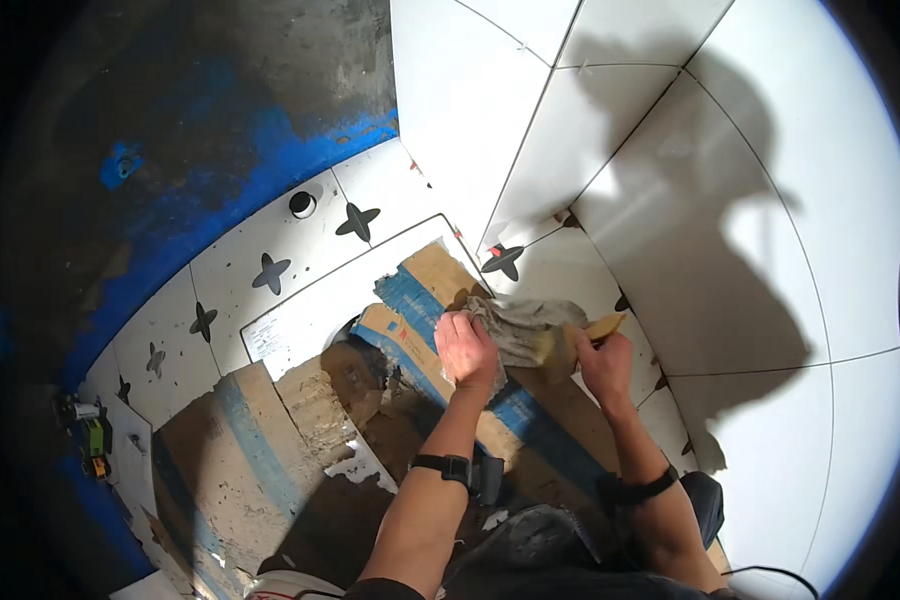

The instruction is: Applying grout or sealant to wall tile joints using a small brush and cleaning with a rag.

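A crumpled, dirty grey-white rag [520, 330] stretches between my two hands above the cardboard. My left hand [467, 350] is closed at its left end, gripping the cloth. My right hand [605, 368] is closed around a yellow piece [605, 326] that looks like a sponge or a brush handle; which one I cannot tell. Its lower yellowish part touches the right end of the rag. Beneath my hands lie worn cardboard sheets [440, 275] with blue stripes, partly torn and soiled.
White wall tiles [760, 210] rise at the right, under a large shadow. Black cross-shaped spacers [358, 222] and a small dark round cup [302, 205] sit on white floor tiles. Dark floor with blue coating [270, 135] lies at the far left. A green-and-yellow tool [94, 440] rests at the left edge.
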